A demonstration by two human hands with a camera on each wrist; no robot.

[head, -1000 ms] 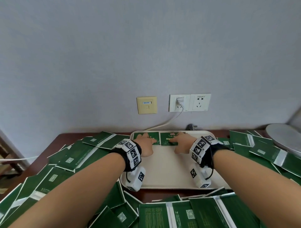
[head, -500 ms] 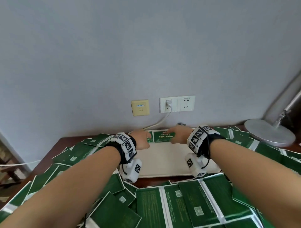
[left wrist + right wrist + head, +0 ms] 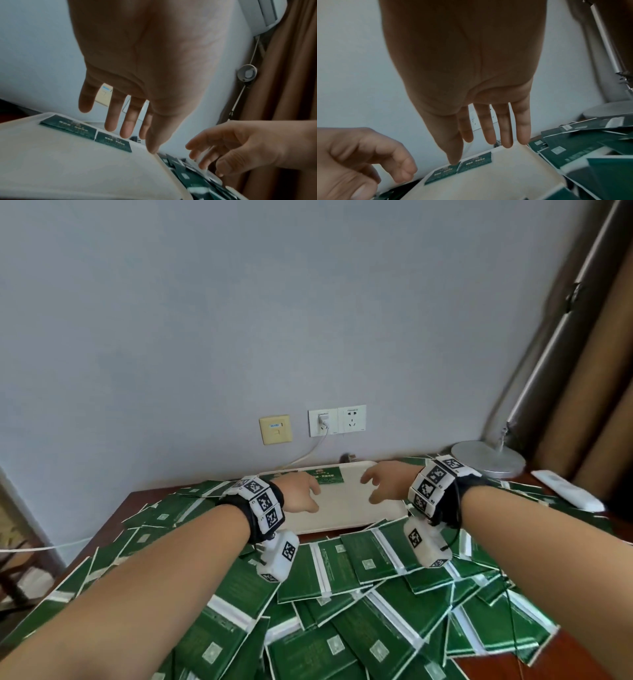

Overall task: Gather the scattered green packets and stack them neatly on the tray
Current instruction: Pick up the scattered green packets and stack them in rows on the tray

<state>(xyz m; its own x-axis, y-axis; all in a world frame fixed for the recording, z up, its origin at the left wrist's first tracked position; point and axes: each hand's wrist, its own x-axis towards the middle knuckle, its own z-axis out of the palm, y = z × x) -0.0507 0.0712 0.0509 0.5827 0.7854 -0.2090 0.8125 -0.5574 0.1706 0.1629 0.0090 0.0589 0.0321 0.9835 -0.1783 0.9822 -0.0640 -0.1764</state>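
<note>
A cream tray [image 3: 346, 510] lies at the back of the table with two green packets [image 3: 327, 475] side by side along its far edge. My left hand [image 3: 310, 496] hovers over the tray's left part, fingers loose, holding nothing. My right hand [image 3: 371, 487] hovers over the right part, also empty. In the left wrist view my left hand [image 3: 130, 136] is spread above the tray [image 3: 68, 169], just short of the packets [image 3: 113, 142]. In the right wrist view the right hand [image 3: 474, 150] hangs with straight fingers above the packets [image 3: 476, 162]. Several scattered green packets [image 3: 342, 594] cover the table around the tray.
A grey lamp base [image 3: 488, 458] stands at the back right, with a white remote [image 3: 567, 489] beside it. Wall sockets [image 3: 337, 421] with a plugged white cable sit behind the tray. Brown curtains [image 3: 589, 371] hang at the right. The table's front right corner [image 3: 565, 659] shows bare wood.
Both hands have lifted off the two packets on the tray and drawn back toward me, apart and empty. The packets stay at the tray's far edge. The head view has swung.
</note>
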